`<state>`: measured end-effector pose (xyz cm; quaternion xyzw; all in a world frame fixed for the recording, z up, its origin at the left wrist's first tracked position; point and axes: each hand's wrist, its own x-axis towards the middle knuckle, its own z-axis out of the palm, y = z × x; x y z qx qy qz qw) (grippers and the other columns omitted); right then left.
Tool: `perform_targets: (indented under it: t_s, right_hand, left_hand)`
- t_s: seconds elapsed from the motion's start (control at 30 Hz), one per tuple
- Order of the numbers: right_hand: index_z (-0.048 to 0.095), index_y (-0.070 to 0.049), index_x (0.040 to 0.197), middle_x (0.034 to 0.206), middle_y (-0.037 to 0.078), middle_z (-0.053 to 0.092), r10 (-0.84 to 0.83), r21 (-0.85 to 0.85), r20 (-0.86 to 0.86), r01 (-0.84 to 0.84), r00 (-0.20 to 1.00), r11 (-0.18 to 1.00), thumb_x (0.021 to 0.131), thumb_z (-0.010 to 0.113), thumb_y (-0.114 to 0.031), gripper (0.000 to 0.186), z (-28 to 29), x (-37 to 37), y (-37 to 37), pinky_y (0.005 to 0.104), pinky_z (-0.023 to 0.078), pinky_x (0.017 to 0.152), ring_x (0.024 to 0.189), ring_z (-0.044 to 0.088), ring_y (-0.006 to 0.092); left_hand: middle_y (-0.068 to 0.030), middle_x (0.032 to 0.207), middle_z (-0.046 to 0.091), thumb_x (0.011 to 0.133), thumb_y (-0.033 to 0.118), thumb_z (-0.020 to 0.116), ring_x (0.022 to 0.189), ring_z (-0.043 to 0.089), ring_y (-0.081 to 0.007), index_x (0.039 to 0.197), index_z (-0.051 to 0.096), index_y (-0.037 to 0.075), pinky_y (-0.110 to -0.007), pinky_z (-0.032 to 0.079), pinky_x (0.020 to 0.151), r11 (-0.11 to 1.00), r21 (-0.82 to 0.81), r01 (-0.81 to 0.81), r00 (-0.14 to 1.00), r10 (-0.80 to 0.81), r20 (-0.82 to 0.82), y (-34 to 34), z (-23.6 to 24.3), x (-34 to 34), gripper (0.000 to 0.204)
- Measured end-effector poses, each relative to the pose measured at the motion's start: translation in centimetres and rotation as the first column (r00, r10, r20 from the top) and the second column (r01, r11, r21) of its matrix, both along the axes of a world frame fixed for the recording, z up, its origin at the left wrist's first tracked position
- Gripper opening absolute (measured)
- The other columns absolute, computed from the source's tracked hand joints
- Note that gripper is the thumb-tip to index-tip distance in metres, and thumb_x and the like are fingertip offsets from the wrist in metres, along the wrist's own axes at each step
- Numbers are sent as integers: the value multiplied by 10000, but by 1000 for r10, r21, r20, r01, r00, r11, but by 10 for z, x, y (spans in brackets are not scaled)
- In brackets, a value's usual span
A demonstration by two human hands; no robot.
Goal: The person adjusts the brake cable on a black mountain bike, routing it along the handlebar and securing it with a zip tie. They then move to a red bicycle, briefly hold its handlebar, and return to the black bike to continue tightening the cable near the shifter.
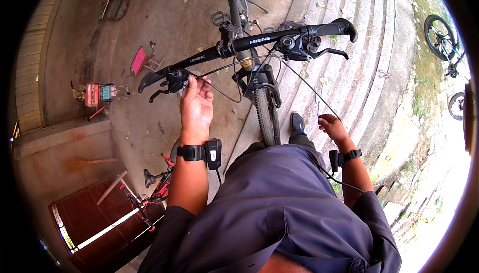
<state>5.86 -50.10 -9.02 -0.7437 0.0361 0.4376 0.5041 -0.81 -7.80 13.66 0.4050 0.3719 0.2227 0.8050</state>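
In front of me is a bicycle with a black handlebar [203, 56] and a knobby front tire [266, 116]. My left hand [197, 104] is raised palm up at the left brake and shift lever [176, 80]. Its thumb and fingertips pinch a black cable [215, 88] close to where it leaves the lever. Lower and to the right, my right hand [333, 127] is closed around a long thin cable [312, 89] that stretches down from the handlebar. The right brake and shift lever [294, 43] has no hand on it.
Concrete steps [344, 68] run along the right, with pliers [383, 74] on them. Other bicycles stand far right, and a red bicycle [162, 188] is at lower left. A pink folding stool [139, 61] and a red machine [93, 95] are on the left.
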Motion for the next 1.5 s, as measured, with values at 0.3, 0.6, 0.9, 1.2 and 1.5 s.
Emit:
perform_targets:
  t_s: [0.3, 0.6, 0.9, 1.2, 1.5]
  right_hand:
    - [665, 37, 1160, 973, 142, 727, 21, -16, 9, -21, 1000, 1000, 944, 633, -318, 417, -3, 0, 0, 337, 537, 773, 821, 691, 203]
    - [677, 42, 1137, 960, 135, 726, 7, -9, 7, -7, 1000, 1000, 942, 636, -296, 393, 9, 1, 8, 331, 539, 761, 809, 689, 202]
    - [690, 43, 1107, 934, 113, 725, 40, -7, 39, -40, 998, 999, 941, 653, -251, 340, 21, 8, 20, 327, 541, 753, 801, 679, 185]
    - [692, 5, 1124, 1030, 156, 734, 176, -14, 171, -177, 969, 984, 935, 656, -248, 317, 33, 16, 32, 352, 535, 861, 962, 699, 257]
    - [662, -11, 1193, 1087, 144, 722, 402, 52, 433, -467, 807, 883, 972, 667, -244, 321, 103, 32, 73, 350, 554, 871, 981, 698, 236]
  left_hand:
    - [-30, 1010, 688, 1002, 302, 626, 895, 652, -131, 1029, 612, 118, -248, 468, 690, 1000, -14, -9, 1000, 9, 0, 1, 0, 0, 186]
    - [-24, 1007, 684, 992, 300, 641, 902, 646, -128, 1025, 619, 116, -248, 467, 679, 1000, 9, 25, 1000, -25, -1, 4, -2, -4, 188]
    - [-37, 977, 723, 983, 281, 662, 889, 672, -150, 975, 653, 118, -254, 468, 669, 1000, 18, 22, 1000, -22, 11, 3, -3, -5, 163]
    - [-20, 970, 716, 990, 250, 652, 877, 659, -141, 1001, 664, 125, -255, 466, 704, 991, 86, 99, 994, -95, -48, 0, -1, -10, 126]
    - [-75, 1021, 725, 1003, 210, 632, 888, 697, -176, 1045, 625, 111, -270, 492, 703, 992, 93, 89, 995, -83, -61, -1, 1, -27, 107]
